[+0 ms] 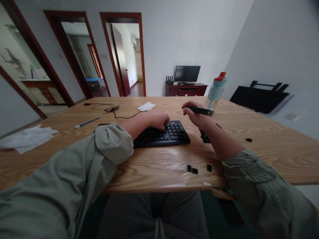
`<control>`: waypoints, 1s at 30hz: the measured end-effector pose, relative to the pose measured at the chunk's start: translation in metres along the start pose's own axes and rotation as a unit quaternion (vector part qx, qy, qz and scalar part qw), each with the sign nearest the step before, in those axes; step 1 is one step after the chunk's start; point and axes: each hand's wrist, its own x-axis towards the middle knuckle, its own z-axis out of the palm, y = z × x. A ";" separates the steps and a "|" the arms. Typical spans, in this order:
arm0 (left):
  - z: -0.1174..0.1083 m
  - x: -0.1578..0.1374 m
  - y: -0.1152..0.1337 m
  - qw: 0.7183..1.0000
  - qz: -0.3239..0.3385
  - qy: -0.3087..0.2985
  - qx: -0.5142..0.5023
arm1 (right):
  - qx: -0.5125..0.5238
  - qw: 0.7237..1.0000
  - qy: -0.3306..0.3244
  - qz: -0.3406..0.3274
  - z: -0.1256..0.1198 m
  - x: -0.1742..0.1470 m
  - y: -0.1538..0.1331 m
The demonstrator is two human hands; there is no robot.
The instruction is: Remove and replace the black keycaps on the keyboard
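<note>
A black keyboard [175,132] lies on the wooden table in front of me, its number pad showing on the right. My left hand [159,120] is curled over the keys at its upper middle, fingers closed and pointing down. Whatever those fingertips press or pinch is hidden. Just right of the keyboard and above the table, my right hand [191,111] is wrapped round a keycap puller [200,110] with a black handle. Thin wire shows faintly by its fingers. Loose black keycaps [204,136] are heaped partly behind my right forearm, and 3 more keycaps [194,171] sit near the front edge.
A cable [113,109] trails across the back left. A blue brush [87,122] and white paper sheets [27,138] lie on the left, with a folded tissue [146,106] behind the keyboard. A water bottle [216,90] stands beyond my right hand. One dark piece [248,140] lies far right.
</note>
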 end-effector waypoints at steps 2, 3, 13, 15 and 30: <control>-0.001 0.000 -0.001 1.000 -0.004 -0.009 -0.018 | -0.004 1.000 -0.007 0.001 0.000 0.000 0.000; -0.001 0.001 -0.002 1.000 -0.005 -0.013 -0.026 | -0.006 1.000 -0.010 0.000 0.001 0.000 0.000; 0.001 0.016 -0.012 0.994 -0.021 -0.060 -0.089 | -0.005 1.000 -0.012 -0.015 0.000 -0.001 0.001; 0.000 0.016 -0.014 0.992 -0.014 -0.069 -0.101 | -0.008 1.000 -0.015 -0.013 0.000 0.000 0.002; -0.008 -0.055 -0.029 0.994 -0.013 -0.067 -0.086 | -0.035 0.999 -0.031 0.000 -0.002 -0.002 0.003</control>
